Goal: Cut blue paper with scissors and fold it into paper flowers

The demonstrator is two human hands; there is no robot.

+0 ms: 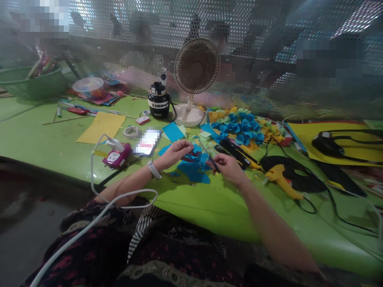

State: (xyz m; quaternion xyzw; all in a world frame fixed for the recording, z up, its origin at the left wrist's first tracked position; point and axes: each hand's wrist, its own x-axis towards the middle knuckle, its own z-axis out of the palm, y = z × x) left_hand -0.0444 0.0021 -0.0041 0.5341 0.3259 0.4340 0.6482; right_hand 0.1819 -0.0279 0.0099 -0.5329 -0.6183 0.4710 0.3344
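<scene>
My left hand (179,151), a white watch on its wrist, has thumb and fingers pinched together over a pile of blue paper scraps (194,171). Whatever lies between those fingertips is too small to make out; a bit of blue paper shows right beside them. In my right hand (228,167) is a slim dark tool (213,162), its thin tip pointing up and left toward the left fingertips. Beyond the hands sit several folded blue paper flowers (243,125), with yellow and pale green ones around them.
A yellow glue gun (281,181) lies at right by a black disc. Behind stand a fan (196,67) and a black bottle (158,101). A phone (147,142) and a purple power socket (117,155) are at left. A white cable (119,196) loops across my left forearm.
</scene>
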